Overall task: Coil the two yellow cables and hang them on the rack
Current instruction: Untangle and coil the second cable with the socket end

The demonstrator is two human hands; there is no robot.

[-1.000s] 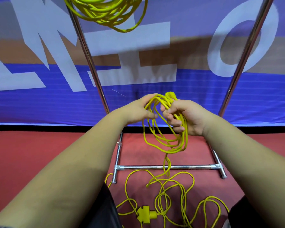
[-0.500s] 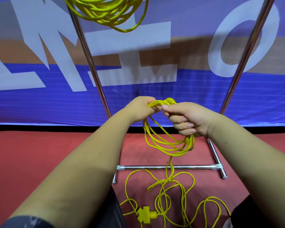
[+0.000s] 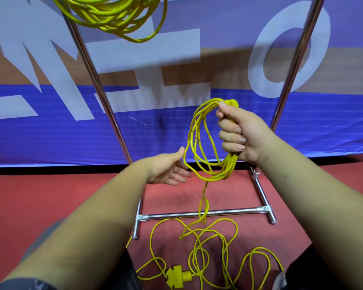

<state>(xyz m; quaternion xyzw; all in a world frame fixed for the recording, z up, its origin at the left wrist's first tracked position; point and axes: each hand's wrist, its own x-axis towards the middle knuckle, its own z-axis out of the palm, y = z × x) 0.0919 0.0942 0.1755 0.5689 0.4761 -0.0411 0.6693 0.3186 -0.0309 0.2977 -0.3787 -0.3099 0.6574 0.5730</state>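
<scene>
My right hand (image 3: 238,133) is shut around several loops of a yellow cable (image 3: 199,143), held up at chest height between the rack's posts. From those loops a strand drops to the red floor, where the rest of the cable (image 3: 214,245) lies in loose tangles ending in a yellow plug (image 3: 177,276). My left hand (image 3: 168,170) is open, palm up, just left of the hanging loops, its fingertips close to a strand. A second yellow cable (image 3: 113,13), coiled, hangs from the rack at the top of the view.
The chrome rack has two slanted posts (image 3: 99,86) (image 3: 296,65) and a floor crossbar (image 3: 199,214) with feet. Behind it stands a blue, white and tan banner (image 3: 50,126). The floor is red carpet (image 3: 40,197). My dark-clad knees sit at the bottom corners.
My left hand has let go of the loops and dropped down and to the left, opening. My right hand has risen slightly with the coil, and the loops hang longer.
</scene>
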